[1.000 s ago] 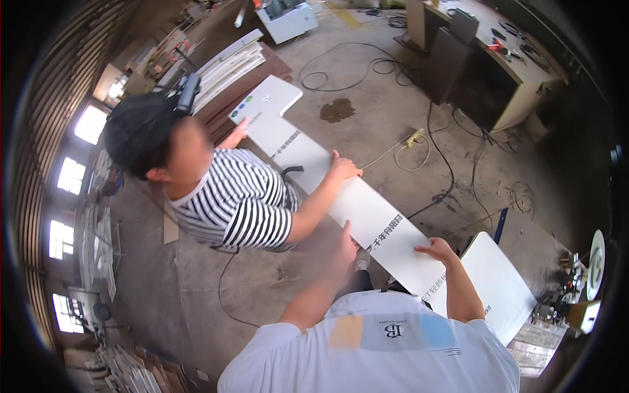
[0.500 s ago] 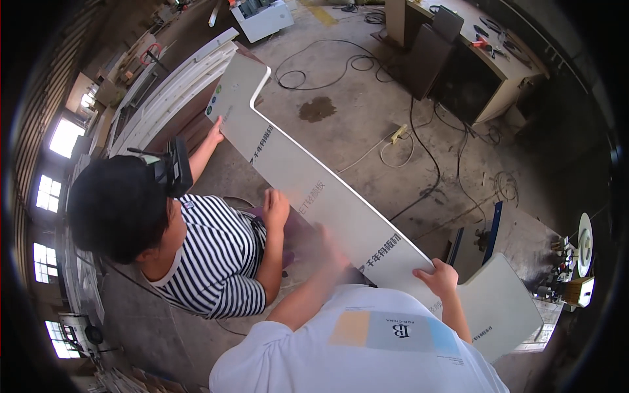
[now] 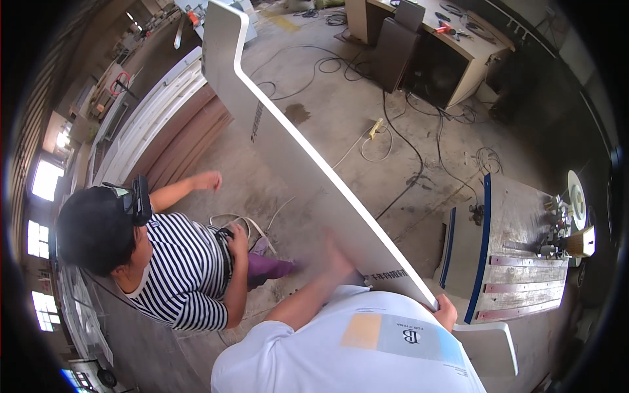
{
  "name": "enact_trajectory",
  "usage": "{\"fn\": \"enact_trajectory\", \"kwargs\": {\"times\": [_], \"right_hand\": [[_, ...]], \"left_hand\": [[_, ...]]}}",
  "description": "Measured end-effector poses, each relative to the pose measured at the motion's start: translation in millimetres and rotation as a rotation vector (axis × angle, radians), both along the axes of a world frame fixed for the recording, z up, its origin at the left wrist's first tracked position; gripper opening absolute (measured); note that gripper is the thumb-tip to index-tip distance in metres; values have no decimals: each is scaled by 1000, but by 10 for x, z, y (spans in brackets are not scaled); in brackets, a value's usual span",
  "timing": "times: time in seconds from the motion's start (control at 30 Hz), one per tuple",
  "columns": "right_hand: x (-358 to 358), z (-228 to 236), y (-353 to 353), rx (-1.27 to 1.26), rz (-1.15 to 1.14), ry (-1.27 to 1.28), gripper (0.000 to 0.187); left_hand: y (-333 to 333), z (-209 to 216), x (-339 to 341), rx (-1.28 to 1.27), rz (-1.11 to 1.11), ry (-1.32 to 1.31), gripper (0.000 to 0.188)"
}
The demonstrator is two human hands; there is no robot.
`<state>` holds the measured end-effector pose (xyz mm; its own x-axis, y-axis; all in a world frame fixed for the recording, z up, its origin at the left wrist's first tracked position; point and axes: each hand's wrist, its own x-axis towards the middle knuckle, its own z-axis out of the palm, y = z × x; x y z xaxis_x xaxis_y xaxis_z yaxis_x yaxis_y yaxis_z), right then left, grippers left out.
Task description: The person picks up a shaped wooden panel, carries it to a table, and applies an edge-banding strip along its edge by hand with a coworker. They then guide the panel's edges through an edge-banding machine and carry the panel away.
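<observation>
A long, pale grey board (image 3: 288, 154) with a white edge and a wider, stepped part at each end slants across the view, tipped up on its side. My right hand (image 3: 445, 312) is closed over its upper edge near the close end. Lower on the face side, my left hand (image 3: 337, 257) holds the board; motion blurs its fingers. To my left stands a person in a striped shirt (image 3: 187, 268) and dark cap. That person's outstretched hand (image 3: 209, 180) is apart from the board, and their other hand (image 3: 237, 241) is at their waist.
Stacked white and brown panels (image 3: 177, 131) lie at left. A machine with a blue-edged metal table (image 3: 517, 262) stands at right. Black cables (image 3: 419, 157) and a yellow power strip (image 3: 375, 129) lie on the floor. A wooden workbench (image 3: 452, 59) with tools is at the back.
The board has turned from lying flatter to standing more on edge, and its far end has swung up. The other person's hand has let go of it. That person now stands further left.
</observation>
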<state>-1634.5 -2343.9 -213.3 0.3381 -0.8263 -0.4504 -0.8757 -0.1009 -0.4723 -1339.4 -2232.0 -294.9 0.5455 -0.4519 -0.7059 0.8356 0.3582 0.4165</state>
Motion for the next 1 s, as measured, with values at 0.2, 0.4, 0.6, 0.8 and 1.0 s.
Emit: {"fn": "enact_trajectory", "kwargs": {"times": [0.2,0.4,0.6,0.8,1.0], "right_hand": [[-167,-10,216,78,150,-142,35],[495,525,7,-112,143,-583,34],[200,1069,-30,-233,-38,-878,32],[-411,968,-87,-388,-281,-917,33],[-476,1043,-280,-404,-475,-1141,70]], "left_hand": [[120,-570,-258,-94,-90,-15,77],[-37,519,-811,-217,-432,-421,80],[-203,567,-1245,-669,-540,-146,67],[-665,987,-1295,-698,-629,-541,54],[-1132,1433,-1007,-463,-680,-1150,52]]}}
